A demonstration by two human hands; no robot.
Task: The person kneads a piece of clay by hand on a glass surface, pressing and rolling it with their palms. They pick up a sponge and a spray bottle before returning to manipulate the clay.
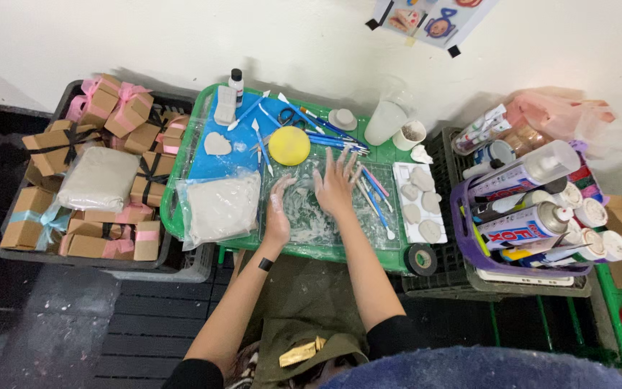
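My right hand (336, 184) lies flat, fingers spread, on a clear work board (379, 234) smeared with white clay. My left hand (279, 210) rests on its edge beside it, dusted white, fingers loosely curled; whether it holds a bit of clay is hidden. The board sits on a green tray table (181, 155). A yellow round sponge (289, 145) lies just beyond my fingers, with blue-handled modelling tools (325, 133) fanned out beside it. A plastic bag of white clay (221, 207) sits left of my left hand.
A white tray of shaped clay pieces (420, 202) lies at right, a roll of black tape (421, 259) below it. A purple basket of spray cans and bottles (527, 216) stands further right. A crate of ribboned brown gift boxes (95, 180) sits at left.
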